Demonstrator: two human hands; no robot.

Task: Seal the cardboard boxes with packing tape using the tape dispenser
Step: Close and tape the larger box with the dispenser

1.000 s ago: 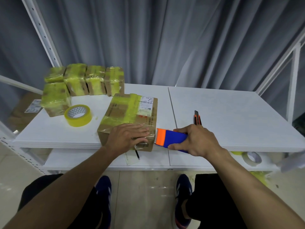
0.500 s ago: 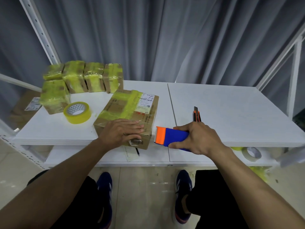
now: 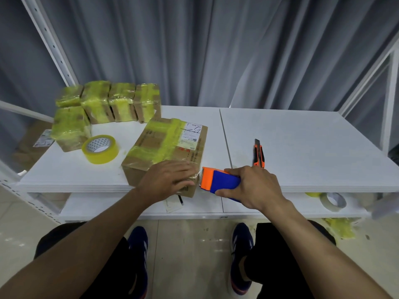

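Cardboard boxes [image 3: 97, 100] already wrapped in yellowish tape cluster at the upper left of the frame on the white table [image 3: 302, 147]. A spare tape roll [image 3: 100, 148] lies flat just below and to the right of them. Right of that, near the centre, sits the box I am sealing [image 3: 172, 145], angled, with yellow tape bands and a shipping label on top. My left hand [image 3: 168, 180] lies flat on its near end, fingers straight and spread, pressing down. Just beside that near right corner is the tape dispenser [image 3: 220, 180], orange end towards the box, which my right hand [image 3: 252, 188] grips around its blue body. Over the last second almost nothing has moved: palm and dispenser have kept their places. A shiny film seems to wrap the corner under my fingers, so I judge this strip is laid and needs tearing off. Further right an orange utility knife [image 3: 258, 153] lies untouched, and a greyish roll [image 3: 333, 201] rests on the lower shelf.
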